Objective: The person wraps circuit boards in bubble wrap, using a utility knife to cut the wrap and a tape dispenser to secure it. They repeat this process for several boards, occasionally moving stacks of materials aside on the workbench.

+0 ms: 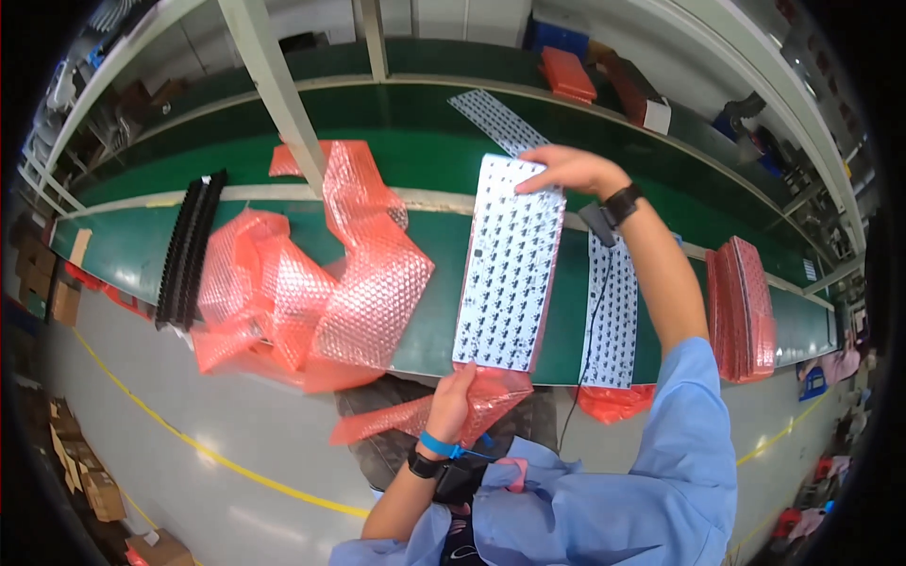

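Note:
A white keyboard circuit board (505,269) with rows of dark marks is held lengthwise before me, pink wrap showing along its edges. My right hand (574,172) is closed on its far end, with the thumb on the top face. At the near end, my left hand (451,404) pinches the board's edge together with a pink bubble-wrap bag (495,401) that hangs below. More pink bubble wrap (373,292) lies crumpled to the left. A similar keyboard board (612,321) lies to the right, and another board (498,121) rests farther back on the green line.
A black slotted rack (192,250) stands on the left of the green bench (429,330). At the right is a stack of pink-wrapped boards (739,311). A pale metal post (272,85) rises behind the wrap. A dark cable (578,396) hangs near my right arm.

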The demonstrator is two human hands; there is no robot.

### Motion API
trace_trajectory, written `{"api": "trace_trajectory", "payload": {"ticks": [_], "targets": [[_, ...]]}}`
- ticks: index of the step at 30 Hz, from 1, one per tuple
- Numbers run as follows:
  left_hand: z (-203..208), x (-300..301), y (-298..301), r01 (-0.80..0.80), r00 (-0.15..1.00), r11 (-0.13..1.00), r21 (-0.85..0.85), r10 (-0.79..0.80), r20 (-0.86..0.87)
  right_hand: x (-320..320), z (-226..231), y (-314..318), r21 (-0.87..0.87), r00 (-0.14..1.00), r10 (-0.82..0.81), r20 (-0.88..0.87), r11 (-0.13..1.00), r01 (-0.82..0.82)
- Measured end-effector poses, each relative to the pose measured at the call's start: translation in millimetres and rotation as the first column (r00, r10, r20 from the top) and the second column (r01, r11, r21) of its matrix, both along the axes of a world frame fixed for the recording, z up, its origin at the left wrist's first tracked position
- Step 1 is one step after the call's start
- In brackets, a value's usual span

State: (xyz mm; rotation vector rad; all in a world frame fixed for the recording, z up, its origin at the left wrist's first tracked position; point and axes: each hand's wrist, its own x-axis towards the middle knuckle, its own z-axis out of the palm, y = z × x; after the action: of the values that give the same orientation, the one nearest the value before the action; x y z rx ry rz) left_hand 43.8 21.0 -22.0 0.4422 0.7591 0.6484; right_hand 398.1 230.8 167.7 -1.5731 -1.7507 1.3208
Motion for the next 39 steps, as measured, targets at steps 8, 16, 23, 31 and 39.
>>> {"api": "trace_trajectory", "payload": {"ticks": [8, 16, 23, 31, 39], "targets": [[43.1, -15.9, -11.5, 0.302, 0.927, 0.953, -0.037, -0.284, 0.243, -69.7, 122.2, -103.2, 0.534, 0.961, -0.128, 0.244, 0.845, -0.023], [12.5, -51.3, -39.5, 0.445, 0.843, 0.895, -0.036, -0.405, 0.354, -159.4, 50.7, -228.2, 0.597, 0.6, -0.248, 0.761, 0.628, -0.499], [-1.5, -72.7, -70.6, 0.543, 0.8, 0.839, -0.042, -0.502, 0.328, -181.9, -46.5, -277.6, 0.362, 0.613, 0.006, 0.79, 0.803, -0.473], [-31.4, -78.5, -80.7, 0.653, 0.707, 0.702, 0.283, -0.7, 0.105, -175.7, -62.6, -244.3, 0.186, 0.516, 0.275, 0.811, 0.716, -0.673], [4.9, -99.3, -95.1, 0.672, 0.674, 0.637, 0.377, -0.738, 0.045, -108.6, -33.6, -88.9, 0.317, 0.89, 0.21, 0.406, 0.881, -0.352]]}}
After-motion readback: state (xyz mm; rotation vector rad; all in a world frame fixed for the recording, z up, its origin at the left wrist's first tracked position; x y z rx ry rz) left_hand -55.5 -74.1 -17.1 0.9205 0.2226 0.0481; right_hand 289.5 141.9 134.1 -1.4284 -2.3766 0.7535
